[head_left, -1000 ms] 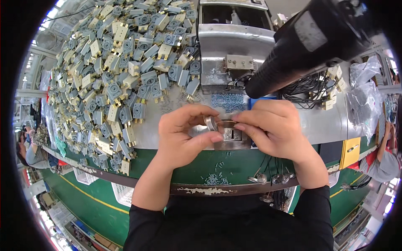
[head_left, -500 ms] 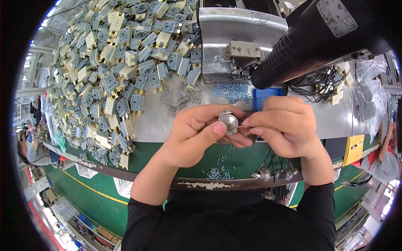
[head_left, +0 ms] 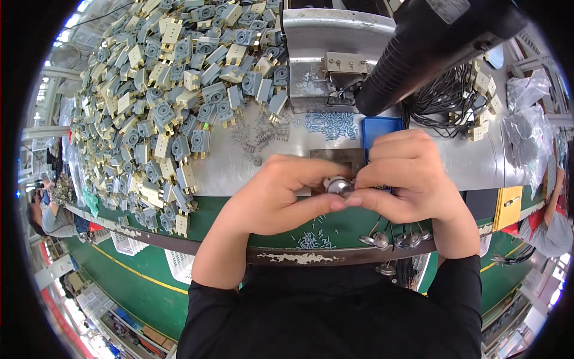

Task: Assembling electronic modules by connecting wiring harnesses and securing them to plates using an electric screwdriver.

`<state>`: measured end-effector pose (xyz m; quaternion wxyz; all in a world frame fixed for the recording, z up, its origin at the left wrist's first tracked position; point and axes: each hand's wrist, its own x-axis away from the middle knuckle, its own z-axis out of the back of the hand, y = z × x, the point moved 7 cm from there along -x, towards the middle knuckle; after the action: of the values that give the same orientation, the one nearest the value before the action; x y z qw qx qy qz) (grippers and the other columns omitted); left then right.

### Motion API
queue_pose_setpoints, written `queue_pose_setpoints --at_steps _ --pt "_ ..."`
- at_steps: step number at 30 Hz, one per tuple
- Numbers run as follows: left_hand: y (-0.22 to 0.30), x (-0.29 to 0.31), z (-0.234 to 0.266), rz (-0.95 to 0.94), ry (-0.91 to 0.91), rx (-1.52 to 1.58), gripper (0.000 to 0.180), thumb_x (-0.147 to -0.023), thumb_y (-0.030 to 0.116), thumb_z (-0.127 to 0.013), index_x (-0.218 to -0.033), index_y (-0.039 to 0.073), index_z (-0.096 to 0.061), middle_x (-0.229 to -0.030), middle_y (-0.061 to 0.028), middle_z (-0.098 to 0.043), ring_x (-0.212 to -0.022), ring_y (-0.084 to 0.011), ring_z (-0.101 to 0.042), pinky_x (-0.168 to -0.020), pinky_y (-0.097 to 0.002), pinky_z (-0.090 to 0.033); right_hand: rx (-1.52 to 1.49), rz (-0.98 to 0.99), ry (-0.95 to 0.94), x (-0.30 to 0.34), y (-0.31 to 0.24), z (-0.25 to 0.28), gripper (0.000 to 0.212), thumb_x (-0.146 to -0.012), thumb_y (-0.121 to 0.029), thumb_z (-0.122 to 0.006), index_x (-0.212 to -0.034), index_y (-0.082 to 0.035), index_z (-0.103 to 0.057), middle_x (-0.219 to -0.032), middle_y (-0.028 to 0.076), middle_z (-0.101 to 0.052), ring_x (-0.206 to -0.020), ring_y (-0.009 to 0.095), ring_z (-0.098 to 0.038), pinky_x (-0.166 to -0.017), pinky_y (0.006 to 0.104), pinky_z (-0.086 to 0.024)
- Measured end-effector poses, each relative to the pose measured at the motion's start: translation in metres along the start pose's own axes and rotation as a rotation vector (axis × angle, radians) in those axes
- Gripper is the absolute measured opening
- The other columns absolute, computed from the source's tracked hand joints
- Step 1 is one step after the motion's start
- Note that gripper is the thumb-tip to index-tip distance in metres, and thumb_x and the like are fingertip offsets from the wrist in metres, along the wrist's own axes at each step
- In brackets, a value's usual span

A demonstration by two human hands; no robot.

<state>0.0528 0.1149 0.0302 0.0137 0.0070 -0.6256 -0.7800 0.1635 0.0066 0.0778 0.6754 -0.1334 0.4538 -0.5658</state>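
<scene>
My left hand [head_left: 281, 194] is closed round a small round metal part [head_left: 338, 185], shiny and domed, its thumb along the near side. My right hand [head_left: 403, 179] has curled fingers and a thumb pressed against the part's right edge. Both thumb tips meet just in front of it. Whatever else lies between the right fingers is hidden. Below the right hand, similar round metal parts [head_left: 408, 240] on dark wires rest at the bench edge, and another [head_left: 386, 269] hangs lower down.
Grey-and-cream socket blocks [head_left: 161, 113] are heaped at the left. Springs [head_left: 257, 134], screws [head_left: 332, 125] and a blue tray [head_left: 381, 127] lie beyond my hands. A black cylindrical tool [head_left: 412, 60] slants over the metal fixture [head_left: 335, 36]. Black cables [head_left: 439, 105] lie to the right; more screws [head_left: 314, 240] lie nearby.
The round metal part has tilted and its face has turned from view. My right hand has come in against it; the reddish wire it pinched earlier no longer shows.
</scene>
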Motion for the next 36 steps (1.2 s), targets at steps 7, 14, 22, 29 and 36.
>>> queue_pose_setpoints --at_steps 7,14,22,29,36 --pt "0.001 0.000 -0.017 -0.064 0.012 0.048 0.019 -0.088 0.006 -0.082 -0.101 -0.006 -0.074 -0.085 -0.0136 -0.079 -0.081 -0.0193 -0.080 -0.070 -0.0277 -0.060 -0.135 -0.111 -0.065 0.003 0.006 -0.001 0.029 -0.075 -0.019 -0.089 -0.066 -0.006 -0.065 -0.059 0.003 -0.055 -0.049 0.021 -0.049 -0.047 0.0337 -0.032" --pt "0.014 0.004 -0.029 -0.215 0.078 0.066 0.016 -0.086 -0.003 -0.080 -0.100 -0.007 -0.073 -0.088 -0.0132 -0.080 -0.081 -0.0199 -0.080 -0.074 -0.0290 -0.063 -0.504 -0.389 -0.217 0.011 0.030 -0.013 0.038 -0.086 -0.026 -0.084 -0.068 -0.002 -0.062 -0.061 0.002 -0.055 -0.052 0.011 -0.042 -0.049 0.0306 -0.027" --pt "-0.003 0.004 -0.034 -0.094 0.045 0.509 0.027 -0.095 -0.002 -0.072 -0.119 -0.009 -0.064 -0.101 -0.0202 -0.077 -0.091 -0.0293 -0.079 -0.075 -0.0361 -0.066 -0.495 -0.403 -0.102 0.012 0.032 -0.013 0.035 -0.089 -0.027 -0.083 -0.073 -0.002 -0.064 -0.064 0.000 -0.056 -0.056 0.008 -0.045 -0.051 0.0280 -0.031" --pt "-0.039 0.004 -0.048 -0.010 -0.065 1.324 0.030 -0.104 0.017 -0.067 -0.126 -0.003 -0.063 -0.106 -0.0179 -0.076 -0.085 -0.0230 -0.078 -0.076 -0.0348 -0.066 -0.084 0.006 0.123 0.012 0.022 0.006 0.024 -0.086 -0.004 -0.073 -0.110 -0.004 -0.079 -0.073 0.011 -0.068 -0.063 0.023 -0.068 -0.060 0.0334 -0.052" --pt "-0.048 0.006 -0.037 0.010 0.135 1.323 0.028 -0.104 0.021 -0.068 -0.120 -0.001 -0.065 -0.105 -0.0179 -0.077 -0.084 -0.0207 -0.079 -0.075 -0.0315 -0.065 -0.051 -0.141 -0.060 0.003 0.011 -0.007 0.036 -0.085 0.004 -0.067 -0.120 0.000 -0.074 -0.081 0.017 -0.071 -0.070 0.031 -0.069 -0.066 0.0356 -0.055"
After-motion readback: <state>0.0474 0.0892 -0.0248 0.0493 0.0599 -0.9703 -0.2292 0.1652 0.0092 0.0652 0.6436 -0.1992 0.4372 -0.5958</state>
